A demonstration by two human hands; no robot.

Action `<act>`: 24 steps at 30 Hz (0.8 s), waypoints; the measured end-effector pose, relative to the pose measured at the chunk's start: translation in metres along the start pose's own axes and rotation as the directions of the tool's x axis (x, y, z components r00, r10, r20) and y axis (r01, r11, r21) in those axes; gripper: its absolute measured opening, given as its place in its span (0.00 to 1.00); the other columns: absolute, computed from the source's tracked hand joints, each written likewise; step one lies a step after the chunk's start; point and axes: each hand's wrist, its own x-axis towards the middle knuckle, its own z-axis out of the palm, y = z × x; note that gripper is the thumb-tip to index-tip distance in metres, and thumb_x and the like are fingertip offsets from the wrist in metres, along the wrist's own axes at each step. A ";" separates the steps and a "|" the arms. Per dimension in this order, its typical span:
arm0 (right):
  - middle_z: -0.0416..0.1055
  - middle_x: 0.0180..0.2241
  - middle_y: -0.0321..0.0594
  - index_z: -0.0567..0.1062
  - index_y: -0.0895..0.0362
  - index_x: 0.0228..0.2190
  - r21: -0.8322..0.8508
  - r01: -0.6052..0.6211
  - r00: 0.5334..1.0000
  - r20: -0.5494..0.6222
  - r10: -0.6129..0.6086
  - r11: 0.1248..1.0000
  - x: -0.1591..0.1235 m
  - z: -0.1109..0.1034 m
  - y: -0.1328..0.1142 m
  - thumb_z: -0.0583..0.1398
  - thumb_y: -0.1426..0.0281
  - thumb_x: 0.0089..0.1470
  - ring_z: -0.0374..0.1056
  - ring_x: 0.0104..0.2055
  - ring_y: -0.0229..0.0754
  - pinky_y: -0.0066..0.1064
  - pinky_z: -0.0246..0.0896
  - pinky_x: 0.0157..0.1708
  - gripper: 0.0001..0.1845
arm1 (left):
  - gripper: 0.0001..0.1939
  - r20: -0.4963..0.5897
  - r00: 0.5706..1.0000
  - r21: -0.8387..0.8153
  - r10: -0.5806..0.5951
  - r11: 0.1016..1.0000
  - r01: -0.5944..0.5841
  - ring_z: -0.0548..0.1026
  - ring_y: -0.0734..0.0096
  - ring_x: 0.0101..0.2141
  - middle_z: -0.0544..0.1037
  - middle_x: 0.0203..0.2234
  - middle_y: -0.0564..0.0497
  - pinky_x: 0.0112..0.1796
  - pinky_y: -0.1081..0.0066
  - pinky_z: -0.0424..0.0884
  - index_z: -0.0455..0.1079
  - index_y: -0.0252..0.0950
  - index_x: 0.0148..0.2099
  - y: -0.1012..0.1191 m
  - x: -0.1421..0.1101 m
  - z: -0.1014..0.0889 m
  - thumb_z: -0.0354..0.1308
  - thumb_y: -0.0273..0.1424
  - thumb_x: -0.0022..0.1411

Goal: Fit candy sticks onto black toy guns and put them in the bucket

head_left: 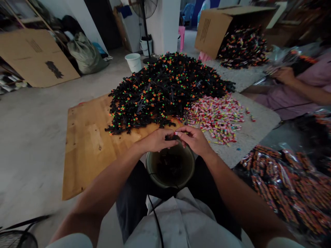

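My left hand (pixel 160 140) and my right hand (pixel 193 139) meet above a bucket (pixel 192 165) between my knees. The right fingers pinch a small pink-and-white tube (pixel 177 133) with a red end. My left fingers are closed at that tube's tip; something dark shows between thumb and fingers, too unclear to name. Beyond my hands rises a big heap of small black plastic pieces (pixel 155 91) with orange and green tips. Right of it lies a pile of pink, white and yellow tubes (pixel 217 117). Dark pieces lie inside the bucket.
The heaps lie on a wooden board (pixel 85 141) and a grey speckled tabletop (pixel 261 117). A tipped carton (pixel 212 31) spills more pieces at the back right. Another person's hand (pixel 284 74) works at right. Filled plastic bags (pixel 289 186) lie below. A white bucket (pixel 133 62) stands behind.
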 end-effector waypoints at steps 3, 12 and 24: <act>0.74 0.24 0.34 0.83 0.56 0.42 0.000 0.001 1.000 -0.026 -0.001 1.000 0.000 -0.001 0.001 0.68 0.55 0.59 0.68 0.22 0.37 0.30 0.65 0.24 0.18 | 0.15 0.014 0.999 0.019 0.033 0.999 -0.033 0.72 0.76 0.24 0.77 0.25 0.55 0.25 0.77 0.66 0.77 0.36 0.46 0.002 0.000 -0.001 0.61 0.43 0.68; 0.75 0.24 0.36 0.82 0.55 0.42 -0.076 -0.017 0.999 -0.030 0.015 0.997 -0.002 -0.002 -0.004 0.68 0.54 0.58 0.70 0.24 0.40 0.31 0.66 0.26 0.19 | 0.18 0.107 0.991 -0.062 -0.082 0.994 0.089 0.71 0.78 0.20 0.76 0.24 0.56 0.20 0.79 0.63 0.77 0.35 0.42 0.016 -0.003 -0.010 0.61 0.46 0.68; 0.80 0.30 0.40 0.83 0.53 0.42 -0.134 0.063 0.998 -0.008 -0.064 0.989 -0.004 0.002 0.013 0.64 0.56 0.61 0.75 0.27 0.44 0.33 0.70 0.27 0.15 | 0.21 0.146 0.977 -0.028 -0.156 0.986 0.162 0.69 0.77 0.20 0.72 0.23 0.58 0.22 0.77 0.64 0.77 0.36 0.44 0.006 -0.004 -0.006 0.64 0.50 0.66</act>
